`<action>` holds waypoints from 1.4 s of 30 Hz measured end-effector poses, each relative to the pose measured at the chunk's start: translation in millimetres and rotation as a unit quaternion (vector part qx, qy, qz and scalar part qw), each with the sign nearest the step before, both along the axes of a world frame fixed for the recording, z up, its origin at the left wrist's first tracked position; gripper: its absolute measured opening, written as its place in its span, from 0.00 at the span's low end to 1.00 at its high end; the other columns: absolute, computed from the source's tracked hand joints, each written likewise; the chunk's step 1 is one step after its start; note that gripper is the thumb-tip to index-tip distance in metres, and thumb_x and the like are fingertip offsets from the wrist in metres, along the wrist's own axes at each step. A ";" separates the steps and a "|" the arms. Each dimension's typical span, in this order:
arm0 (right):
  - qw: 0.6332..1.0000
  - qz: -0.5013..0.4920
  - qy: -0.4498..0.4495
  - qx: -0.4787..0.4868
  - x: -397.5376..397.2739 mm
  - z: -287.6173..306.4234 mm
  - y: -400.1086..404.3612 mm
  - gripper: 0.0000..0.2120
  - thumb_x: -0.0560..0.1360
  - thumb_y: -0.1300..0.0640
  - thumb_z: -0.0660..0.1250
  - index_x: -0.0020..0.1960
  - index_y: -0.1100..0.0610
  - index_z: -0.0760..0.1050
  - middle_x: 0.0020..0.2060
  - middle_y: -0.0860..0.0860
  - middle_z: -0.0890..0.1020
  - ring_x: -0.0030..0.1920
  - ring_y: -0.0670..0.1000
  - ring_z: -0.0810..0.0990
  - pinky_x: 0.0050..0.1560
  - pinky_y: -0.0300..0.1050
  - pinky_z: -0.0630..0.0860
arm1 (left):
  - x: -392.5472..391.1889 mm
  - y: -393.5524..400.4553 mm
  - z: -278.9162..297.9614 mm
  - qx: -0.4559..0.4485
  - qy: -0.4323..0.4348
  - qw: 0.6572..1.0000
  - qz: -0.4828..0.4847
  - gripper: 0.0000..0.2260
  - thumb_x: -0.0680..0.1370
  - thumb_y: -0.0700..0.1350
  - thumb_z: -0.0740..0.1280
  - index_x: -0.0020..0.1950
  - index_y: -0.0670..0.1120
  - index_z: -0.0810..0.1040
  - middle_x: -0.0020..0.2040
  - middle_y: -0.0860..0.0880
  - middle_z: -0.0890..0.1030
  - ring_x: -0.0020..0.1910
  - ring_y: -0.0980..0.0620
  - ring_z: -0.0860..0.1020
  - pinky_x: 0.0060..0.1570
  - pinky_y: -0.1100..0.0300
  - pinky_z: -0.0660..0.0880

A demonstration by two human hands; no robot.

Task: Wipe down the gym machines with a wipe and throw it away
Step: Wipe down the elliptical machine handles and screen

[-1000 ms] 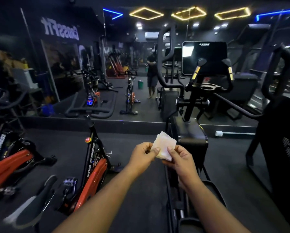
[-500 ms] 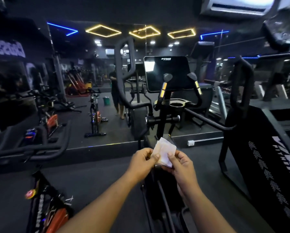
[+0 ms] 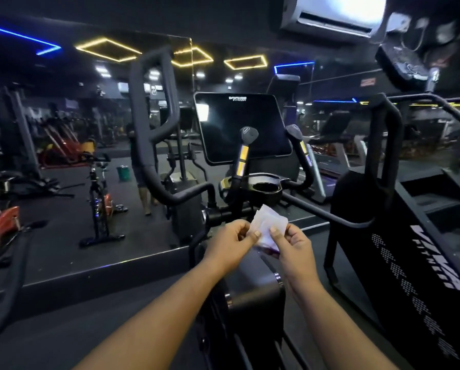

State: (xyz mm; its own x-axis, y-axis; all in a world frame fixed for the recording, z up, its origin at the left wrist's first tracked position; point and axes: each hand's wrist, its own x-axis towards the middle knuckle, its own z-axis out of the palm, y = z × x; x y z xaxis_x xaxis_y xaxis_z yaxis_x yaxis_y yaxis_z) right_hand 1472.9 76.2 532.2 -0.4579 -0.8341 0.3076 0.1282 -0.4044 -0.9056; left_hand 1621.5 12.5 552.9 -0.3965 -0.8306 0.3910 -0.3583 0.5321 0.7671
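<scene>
wipe (image 3: 269, 226) pinched at its edges by left hand (image 3: 230, 243) and right hand (image 3: 292, 245), before the elliptical machine (image 3: 243, 129).

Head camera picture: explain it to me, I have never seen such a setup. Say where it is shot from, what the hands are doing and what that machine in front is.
There is only one view, from a camera worn on a person's head that looks forward and down, so both forearms reach into the picture from below. There is no robot; these are bare hands. The left hand and the right hand each pinch an edge of a small white wipe, holding it up between them. Right behind it stands a black elliptical with a dark screen, two short grips and long curved handles. The wipe does not touch it. On the left a mirror reflects the gym floor, including a spin bike and a green bin. A stair machine stands on the right.
</scene>
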 end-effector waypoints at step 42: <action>0.803 -0.362 0.467 0.079 -223.7 64.3 -316.1 0.38 0.84 0.41 0.52 0.83 0.60 0.40 0.82 0.59 0.49 0.82 0.59 0.49 0.80 0.66 0.48 | -227.4 -300.1 20.1 -0.118 -0.432 0.894 -0.029 0.33 0.82 0.67 0.48 0.84 0.56 0.49 0.85 0.51 0.45 0.83 0.52 0.40 0.76 0.32 0.34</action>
State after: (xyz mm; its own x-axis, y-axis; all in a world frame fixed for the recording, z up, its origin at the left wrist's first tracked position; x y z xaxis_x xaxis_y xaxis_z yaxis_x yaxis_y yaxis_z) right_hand 1249.2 -240.0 596.5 -0.4710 -0.5152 0.7161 -0.8539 0.0627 -0.5166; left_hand 1394.2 -287.7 573.0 -0.6752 -0.7334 0.0789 -0.7288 0.6798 0.0821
